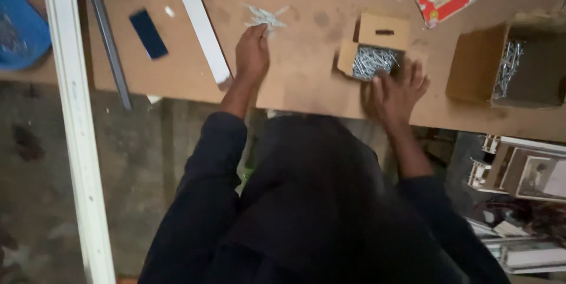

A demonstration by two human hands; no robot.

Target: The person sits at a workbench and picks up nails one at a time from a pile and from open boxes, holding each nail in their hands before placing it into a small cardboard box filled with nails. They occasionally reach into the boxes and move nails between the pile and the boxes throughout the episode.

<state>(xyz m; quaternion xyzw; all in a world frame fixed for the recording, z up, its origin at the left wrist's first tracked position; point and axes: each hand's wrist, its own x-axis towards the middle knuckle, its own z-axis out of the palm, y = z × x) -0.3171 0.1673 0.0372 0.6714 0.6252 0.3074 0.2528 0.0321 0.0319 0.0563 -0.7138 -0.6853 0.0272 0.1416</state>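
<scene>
Reaching: left hand point(252, 54) grip pinched narrow on loose screw pile point(264, 17), upper centre; right hand point(400, 90) spread wide, blurred, beside open screw box point(372, 54). Risk: knocking box off counter point(306, 86) edge.

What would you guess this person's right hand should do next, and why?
Probably dip the right hand into the small open box of screws and pick some out. It rests, fingers spread, at the box's near edge, while the left hand touches a little pile of white plugs on the brown table.
</scene>
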